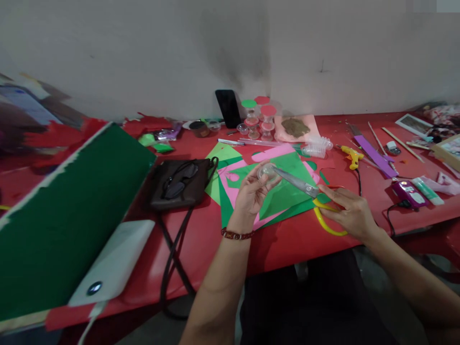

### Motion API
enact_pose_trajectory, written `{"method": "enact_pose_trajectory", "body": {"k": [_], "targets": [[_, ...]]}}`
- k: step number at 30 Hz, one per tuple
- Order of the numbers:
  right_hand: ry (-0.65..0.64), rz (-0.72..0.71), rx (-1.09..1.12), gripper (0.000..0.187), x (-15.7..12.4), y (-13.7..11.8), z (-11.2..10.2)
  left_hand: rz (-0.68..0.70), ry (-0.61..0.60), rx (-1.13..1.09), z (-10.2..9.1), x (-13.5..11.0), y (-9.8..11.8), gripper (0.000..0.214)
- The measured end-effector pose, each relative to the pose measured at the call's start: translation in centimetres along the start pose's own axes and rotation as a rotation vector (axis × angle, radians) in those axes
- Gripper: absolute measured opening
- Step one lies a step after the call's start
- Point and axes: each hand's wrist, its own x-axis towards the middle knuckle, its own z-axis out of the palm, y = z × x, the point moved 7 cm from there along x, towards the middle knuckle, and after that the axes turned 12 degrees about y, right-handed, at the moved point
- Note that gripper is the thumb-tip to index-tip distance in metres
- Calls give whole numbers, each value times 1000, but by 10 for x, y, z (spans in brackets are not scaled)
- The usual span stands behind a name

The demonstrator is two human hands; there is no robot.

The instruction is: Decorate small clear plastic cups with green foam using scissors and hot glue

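Note:
My left hand (252, 190) holds a small clear plastic cup (266, 171) between thumb and fingers. In my right hand (350, 211) is a pair of scissors (297, 182) with yellow handles, its blade tips reaching the cup's rim. Whether the blades bite into the plastic is too small to tell. Beneath both hands lie green and pink paper sheets (235, 211), some with round holes cut out. Behind them stand hourglass-shaped pieces (268, 123) made of clear cups with red and green discs on top.
A brown bag (179, 191) with sunglasses sits left, beside a white power bank (115, 261) and a large green board (72, 215). A yellow glue gun (352, 157), stacked clear cups (316, 147) and a purple strip (375, 155) lie right. A black phone (228, 108) leans on the wall.

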Motion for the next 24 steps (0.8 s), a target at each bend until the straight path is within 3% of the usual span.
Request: {"method": "enact_pose_trajectory", "body": {"k": [7,16,20,24], "targets": [[-87,-145,-190,42,-3,-2,5,-29,33,-6,1,-2,1,43],[-171,-126,-191,36,-8,4,8,-28,55,36,1,-3,0,40],[-150,-47,-104,42,-5,7,8,-28,42,37,-1,-2,-1,42],[-89,143,107,40,-1,12,7,-26,26,18,-2,0,1,45]]}}
